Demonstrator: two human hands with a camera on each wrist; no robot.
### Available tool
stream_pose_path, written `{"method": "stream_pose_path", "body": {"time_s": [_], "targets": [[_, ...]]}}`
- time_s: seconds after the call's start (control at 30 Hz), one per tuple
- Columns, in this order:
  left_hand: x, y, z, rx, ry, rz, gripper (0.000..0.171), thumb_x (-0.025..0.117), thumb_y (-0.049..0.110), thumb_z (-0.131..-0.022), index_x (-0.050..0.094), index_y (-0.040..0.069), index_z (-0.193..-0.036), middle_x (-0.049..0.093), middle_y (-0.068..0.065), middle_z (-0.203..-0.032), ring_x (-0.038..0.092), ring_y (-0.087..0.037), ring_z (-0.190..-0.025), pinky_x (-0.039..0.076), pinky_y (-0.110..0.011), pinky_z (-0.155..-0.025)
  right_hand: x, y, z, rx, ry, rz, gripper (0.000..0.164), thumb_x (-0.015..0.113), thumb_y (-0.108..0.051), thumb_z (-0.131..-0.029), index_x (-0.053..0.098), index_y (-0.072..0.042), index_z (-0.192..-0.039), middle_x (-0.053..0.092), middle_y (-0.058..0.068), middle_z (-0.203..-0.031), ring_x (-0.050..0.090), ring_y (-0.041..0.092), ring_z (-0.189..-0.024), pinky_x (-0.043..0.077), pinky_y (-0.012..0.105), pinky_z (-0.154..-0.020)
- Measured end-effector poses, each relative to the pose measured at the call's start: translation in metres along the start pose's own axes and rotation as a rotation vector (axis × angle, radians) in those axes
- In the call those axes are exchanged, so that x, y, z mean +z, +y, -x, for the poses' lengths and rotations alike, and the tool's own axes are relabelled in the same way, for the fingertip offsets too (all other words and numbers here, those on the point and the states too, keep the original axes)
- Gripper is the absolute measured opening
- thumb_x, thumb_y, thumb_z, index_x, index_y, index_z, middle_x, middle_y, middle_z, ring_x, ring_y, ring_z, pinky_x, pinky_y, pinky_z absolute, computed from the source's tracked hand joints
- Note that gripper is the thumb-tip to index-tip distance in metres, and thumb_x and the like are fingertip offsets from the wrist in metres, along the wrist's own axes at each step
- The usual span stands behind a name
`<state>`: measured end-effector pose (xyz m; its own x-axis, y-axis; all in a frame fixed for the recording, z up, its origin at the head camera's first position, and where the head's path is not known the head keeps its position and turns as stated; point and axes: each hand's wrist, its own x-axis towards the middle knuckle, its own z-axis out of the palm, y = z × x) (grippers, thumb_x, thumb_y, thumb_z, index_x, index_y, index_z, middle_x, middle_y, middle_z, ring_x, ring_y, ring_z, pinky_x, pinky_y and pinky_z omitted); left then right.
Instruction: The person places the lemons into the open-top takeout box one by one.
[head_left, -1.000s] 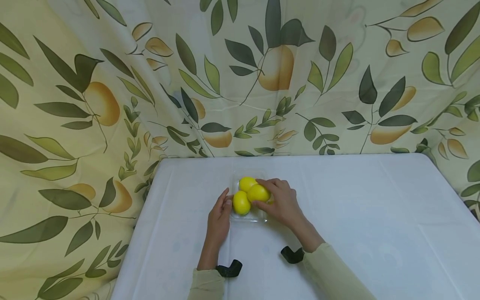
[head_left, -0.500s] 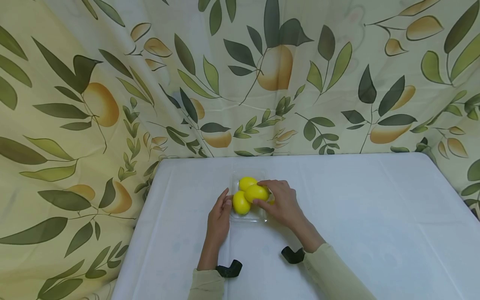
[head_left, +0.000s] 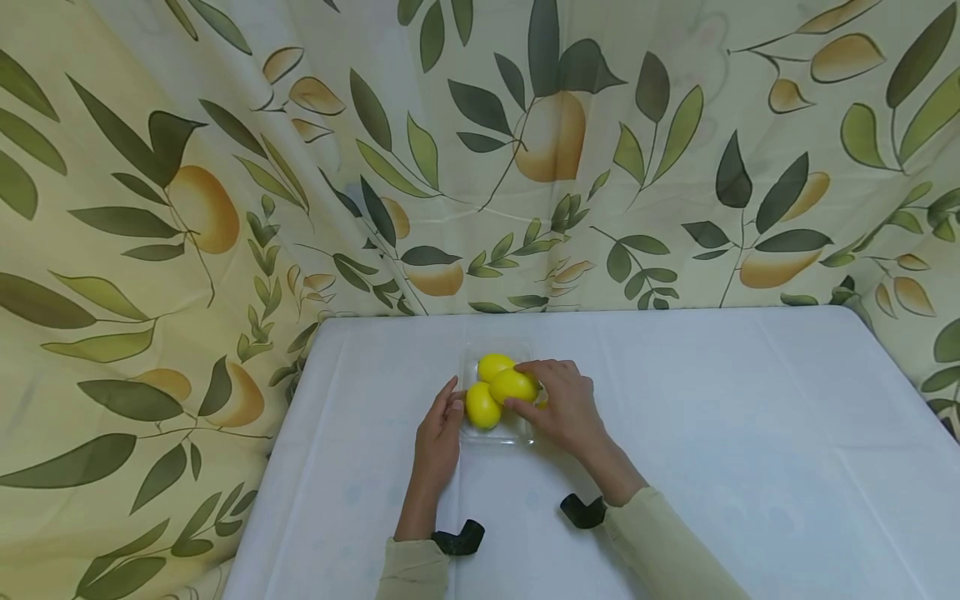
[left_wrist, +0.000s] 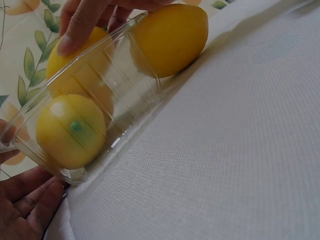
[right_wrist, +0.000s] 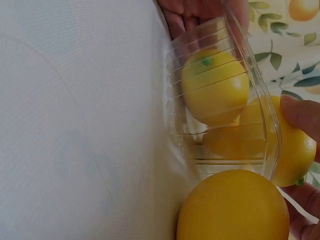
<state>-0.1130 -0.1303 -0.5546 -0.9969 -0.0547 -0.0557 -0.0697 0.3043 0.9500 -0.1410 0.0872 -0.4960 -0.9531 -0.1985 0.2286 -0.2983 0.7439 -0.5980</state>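
My left hand is at the left side of a clear plastic box, its thumb and fingers gripping the edge. My right hand pinches a yellow lemon between thumb and fingers, over the box's right half. Two more lemons lie in the box, a rear lemon and a front-left lemon. The left wrist view shows the front lemon's green tip through the wall. Outside the box on the right, another lemon sits on the cloth, mostly hidden under my right hand in the head view.
A white cloth covers the table. Behind and to the left hangs a curtain printed with leaves and fruit. Each wrist wears a black mount.
The lemon in my right hand has turned slightly and shifted a little left since a second ago, then stayed about still. My left hand and the box have not visibly moved.
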Motion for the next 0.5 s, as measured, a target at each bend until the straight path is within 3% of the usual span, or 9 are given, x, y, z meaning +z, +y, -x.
{"method": "stream_pose_path", "body": {"time_s": [0.23, 0.5], "targets": [[-0.0001, -0.0008, 0.0005, -0.009, -0.001, 0.005, 0.044, 0.043, 0.048, -0.108, 0.040, 0.046, -0.152, 0.062, 0.010, -0.139, 0.057, -0.013, -0.130, 0.044, -0.043, -0.116, 0.0011, -0.0003, -0.0008, 0.006, 0.012, 0.015, 0.053, 0.083, -0.047, -0.083, 0.069, -0.020, -0.127, 0.072, 0.004, -0.126, 0.056, 0.030, -0.116, 0.044, 0.055, -0.089], [-0.0001, 0.0012, 0.0004, -0.014, 0.004, 0.000, 0.043, 0.043, 0.046, -0.108, 0.041, 0.046, -0.152, 0.062, 0.010, -0.138, 0.058, -0.013, -0.130, 0.044, -0.044, -0.116, 0.0017, -0.0008, -0.0026, 0.030, 0.013, 0.047, 0.055, 0.083, -0.049, -0.082, 0.069, -0.020, -0.127, 0.071, 0.005, -0.125, 0.055, 0.030, -0.114, 0.044, 0.054, -0.089]]}}
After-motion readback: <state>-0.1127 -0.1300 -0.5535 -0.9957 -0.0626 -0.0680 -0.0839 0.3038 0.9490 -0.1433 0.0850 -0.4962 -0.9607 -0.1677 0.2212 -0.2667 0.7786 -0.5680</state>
